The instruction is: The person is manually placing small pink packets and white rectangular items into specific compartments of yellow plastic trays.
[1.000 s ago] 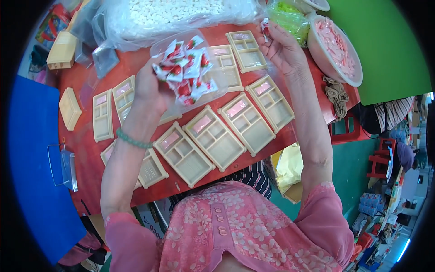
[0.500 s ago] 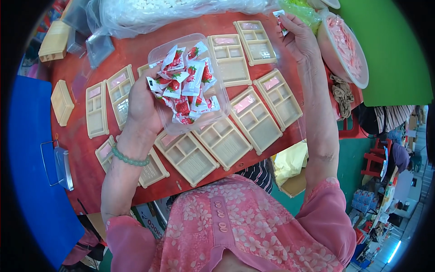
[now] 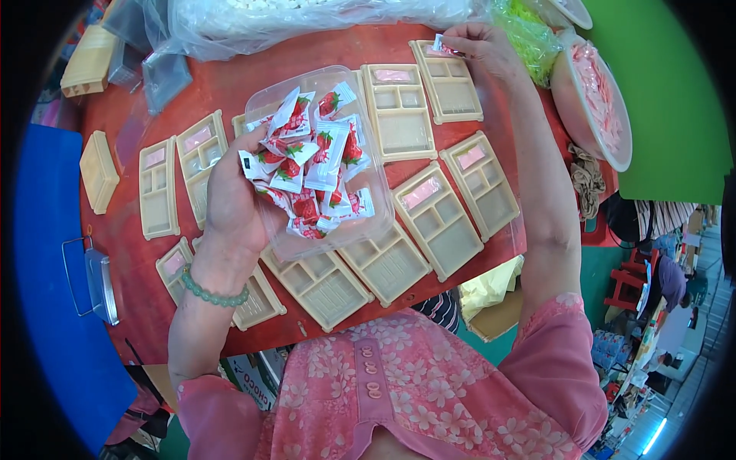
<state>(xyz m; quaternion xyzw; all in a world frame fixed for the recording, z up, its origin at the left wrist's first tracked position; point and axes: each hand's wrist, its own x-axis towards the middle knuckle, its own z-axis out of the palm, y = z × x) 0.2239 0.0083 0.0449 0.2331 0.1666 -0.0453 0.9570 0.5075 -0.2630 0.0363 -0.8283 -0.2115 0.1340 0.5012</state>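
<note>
In my left hand (image 3: 232,188) is a clear plastic tub (image 3: 356,230), gripped by its left side. Strawberry-printed white candy packets (image 3: 327,149) lie heaped in it. At the far right of the table, my right hand (image 3: 491,52) pinches a single candy packet (image 3: 438,43) over the upper end of a cream compartment tray (image 3: 454,98). More such trays surround the tub, among them a tray (image 3: 405,134) beside it and another tray (image 3: 441,230) near the front edge. Pink pieces sit in the long slot of several trays. The tub partly covers some of them.
A large plastic bag of white pieces (image 3: 322,19) lies along the back of the red table (image 3: 115,253). At right stand a bowl of pink pieces (image 3: 594,100), a bag of yellow-green material (image 3: 525,42) and a crumpled cloth (image 3: 586,180). Stacked trays (image 3: 88,61) stand back left.
My right hand has moved left and slightly down with its packet, onto the far right tray's upper end. The tub in my left hand sits slightly lower in view.
</note>
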